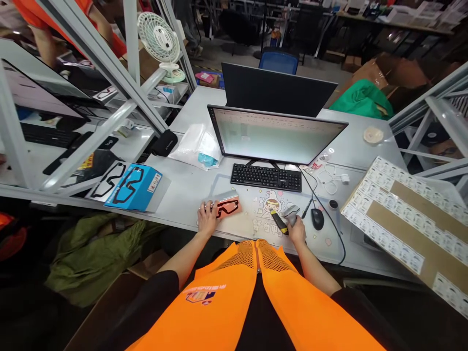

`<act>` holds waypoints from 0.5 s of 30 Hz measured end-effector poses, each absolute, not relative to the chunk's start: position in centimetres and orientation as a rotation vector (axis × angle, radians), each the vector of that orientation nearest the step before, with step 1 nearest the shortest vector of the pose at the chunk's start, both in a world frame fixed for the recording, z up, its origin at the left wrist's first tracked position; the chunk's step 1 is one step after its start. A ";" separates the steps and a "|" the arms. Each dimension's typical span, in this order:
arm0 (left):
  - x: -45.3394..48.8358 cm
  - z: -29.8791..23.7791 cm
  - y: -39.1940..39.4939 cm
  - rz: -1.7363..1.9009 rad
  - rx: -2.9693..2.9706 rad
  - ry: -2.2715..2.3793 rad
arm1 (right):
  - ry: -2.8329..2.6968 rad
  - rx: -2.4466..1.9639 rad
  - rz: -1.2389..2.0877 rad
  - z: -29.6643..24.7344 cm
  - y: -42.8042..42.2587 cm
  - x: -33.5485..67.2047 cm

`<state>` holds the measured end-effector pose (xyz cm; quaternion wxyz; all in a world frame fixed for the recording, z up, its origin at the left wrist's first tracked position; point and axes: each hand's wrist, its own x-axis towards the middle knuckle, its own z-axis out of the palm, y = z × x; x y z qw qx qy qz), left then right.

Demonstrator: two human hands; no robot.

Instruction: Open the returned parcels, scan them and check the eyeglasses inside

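left hand (207, 218) is resting on red goggles pack (227, 205), fingers spread loosely over it; right hand (297, 229) is gripping scanner (286, 217) (fingers curled tight round it), near mouse (317, 219)

Along the table's (183, 192) near edge, bare room lies between the blue box (133, 187) and the left hand (207, 218). Behind the 2 hands, keyboard (265, 176) and monitor (278, 136) bar the way. Past the right hand (297, 230) and its scanner (286, 218), mouse (317, 219), cable (338, 236) and label board (409, 219) crowd the right edge.
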<state>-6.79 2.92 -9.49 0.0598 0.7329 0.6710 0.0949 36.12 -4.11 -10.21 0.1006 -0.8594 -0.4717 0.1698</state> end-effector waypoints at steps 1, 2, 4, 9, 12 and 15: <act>-6.7 -9.6 2.5 0.278 2.228 2.015 | -1.408 -2.543 0.503 -10.4 -4.2 36.3; -6.5 -9.6 1.8 0.276 2.237 1.996 | -1.427 -2.539 0.505 -10.4 -4.2 36.5; -6.2 -9.5 0.3 0.277 2.243 1.963 | -1.459 -2.512 0.466 -10.1 -4.0 37.1; -5.6 -8.8 -2.8 0.267 2.206 1.883 | -1.526 -2.318 0.150 -7.2 -0.1 38.0; -5.3 -8.1 -3.0 0.255 2.152 1.897 | -1.684 -2.287 0.319 -5.2 4.9 36.9; -5.0 -7.3 -2.2 0.171 2.084 1.909 | -1.716 -2.376 0.568 -4.2 9.3 35.5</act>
